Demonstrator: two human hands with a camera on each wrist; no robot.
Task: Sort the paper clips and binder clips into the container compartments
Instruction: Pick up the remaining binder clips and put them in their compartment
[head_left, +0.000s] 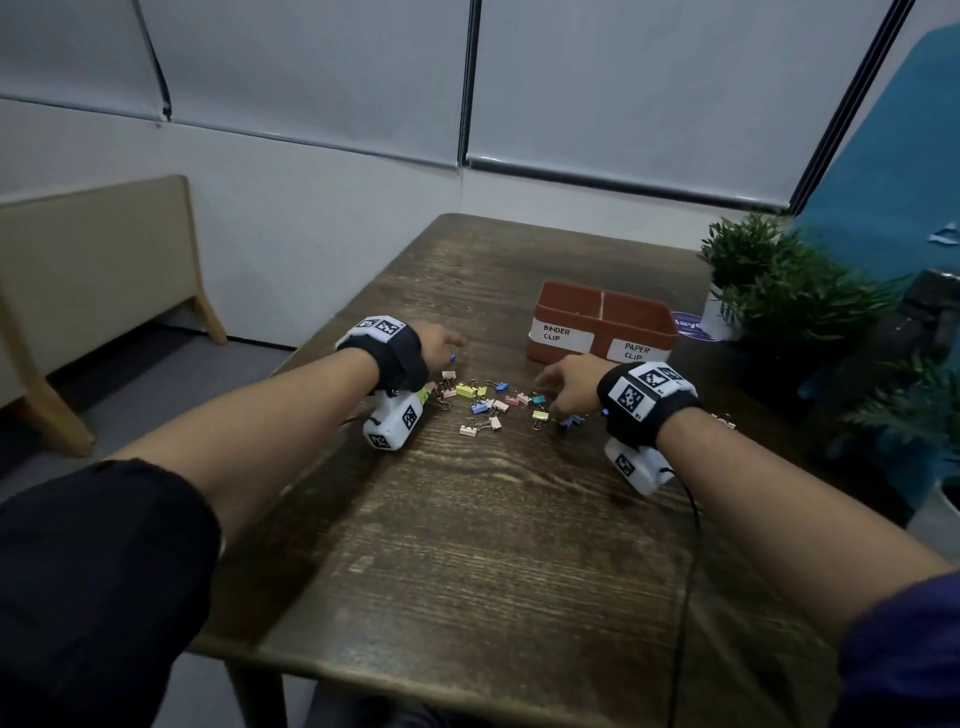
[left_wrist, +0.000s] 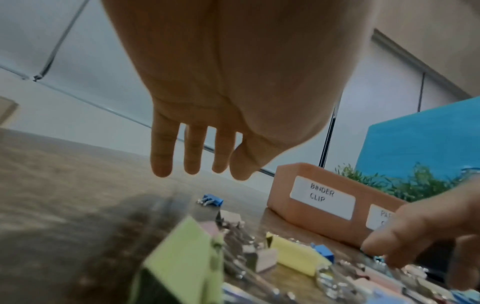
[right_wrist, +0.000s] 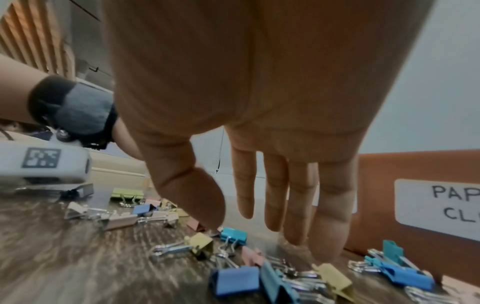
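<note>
Several coloured binder clips (head_left: 488, 402) lie scattered on the wooden table (head_left: 467, 545), in front of a terracotta two-compartment container (head_left: 602, 322) labelled BINDER CLIP on the left and PAPER CLIP on the right. My left hand (head_left: 441, 345) hovers over the pile's left end with straight fingers (left_wrist: 192, 152) and holds nothing; a blue clip (left_wrist: 211, 200) lies just beyond it. My right hand (head_left: 563, 382) hangs low over the pile's right end, fingers (right_wrist: 298, 205) extended downward, the thumb tip close to a teal clip (right_wrist: 233, 235). Nothing is gripped.
Potted green plants (head_left: 769, 275) stand at the table's right edge beside the container. A blue round sticker (head_left: 691, 325) lies right of the container. A beige bench (head_left: 98, 291) stands at the left wall. Cables run from both wrist cameras.
</note>
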